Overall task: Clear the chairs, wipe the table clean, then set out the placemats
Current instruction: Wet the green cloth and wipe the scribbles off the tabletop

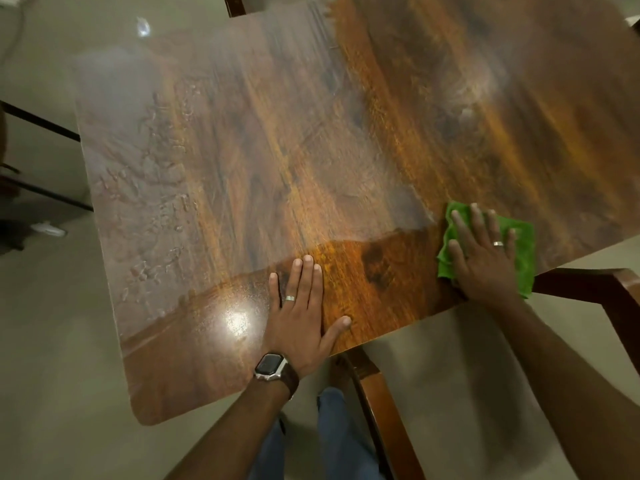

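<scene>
A dark wooden table (pixel 263 161) fills the view, with a hazy, smeared film over its left and middle and a glossy strip along the near edge. My right hand (pixel 485 258) lies flat, fingers spread, pressing a green cloth (pixel 523 251) onto the table near its right near edge. My left hand (pixel 301 306) rests flat on the near edge with fingers apart, holding nothing; a watch sits on that wrist. No placemats are in view.
A wooden chair (pixel 609 292) stands off the table's right near corner, and another wooden chair part (pixel 374 393) runs under the near edge by my legs. Dark furniture legs (pixel 41 123) show at the left over pale floor.
</scene>
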